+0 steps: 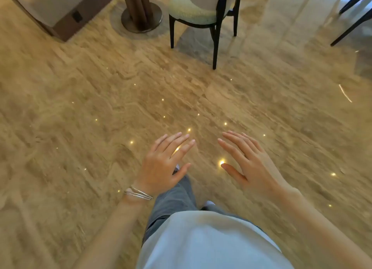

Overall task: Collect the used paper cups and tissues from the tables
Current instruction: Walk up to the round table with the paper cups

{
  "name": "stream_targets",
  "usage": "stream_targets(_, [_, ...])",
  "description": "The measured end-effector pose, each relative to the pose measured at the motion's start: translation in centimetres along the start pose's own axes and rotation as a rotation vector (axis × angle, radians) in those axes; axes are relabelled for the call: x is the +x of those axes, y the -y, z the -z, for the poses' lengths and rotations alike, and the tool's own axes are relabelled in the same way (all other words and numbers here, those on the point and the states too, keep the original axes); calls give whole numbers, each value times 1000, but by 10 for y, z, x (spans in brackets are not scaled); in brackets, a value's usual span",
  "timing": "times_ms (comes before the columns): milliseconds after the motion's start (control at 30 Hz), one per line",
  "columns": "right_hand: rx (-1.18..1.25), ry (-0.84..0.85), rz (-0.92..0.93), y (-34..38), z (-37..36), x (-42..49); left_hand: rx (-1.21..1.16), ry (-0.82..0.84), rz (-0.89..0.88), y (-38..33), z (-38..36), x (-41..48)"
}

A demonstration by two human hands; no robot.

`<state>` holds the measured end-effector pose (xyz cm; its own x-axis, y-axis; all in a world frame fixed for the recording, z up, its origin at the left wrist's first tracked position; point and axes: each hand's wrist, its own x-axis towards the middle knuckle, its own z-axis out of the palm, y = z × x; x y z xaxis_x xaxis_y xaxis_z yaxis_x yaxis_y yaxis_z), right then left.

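I see a tan, marble-veined floor (80, 107) flecked with bright light spots, a pale green chair (193, 11) on black legs, a silver bracelet (138, 194), grey trousers (173, 200), a white shirt (201, 242).

Hands over floor, furniture ahead.
Chair (203, 9) well ahead of right hand (251, 164); pedestal (141, 13) left of chair, ahead of left hand (163, 166); cabinet (46, 9) far left.

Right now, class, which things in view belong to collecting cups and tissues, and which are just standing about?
Job: left hand, open and empty; right hand, open and empty; table leg. No cups or tissues show.
Just there: chair; floor; bangles.
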<state>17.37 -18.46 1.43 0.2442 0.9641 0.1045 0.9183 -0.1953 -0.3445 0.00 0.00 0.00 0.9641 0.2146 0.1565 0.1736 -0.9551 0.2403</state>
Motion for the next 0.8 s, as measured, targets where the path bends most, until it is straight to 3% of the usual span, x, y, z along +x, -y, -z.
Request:
stream_targets(200, [-32, 130, -34, 0, -14, 90, -43, 112, 79, 87, 17, 28])
stream_targets(567, [-37, -12, 73, -7, -8, 277, -26, -25, 48, 232, 60, 117])
stream_targets(800, [-48, 61, 90, -65, -20, 364, -10, 47, 101, 291, 45, 189])
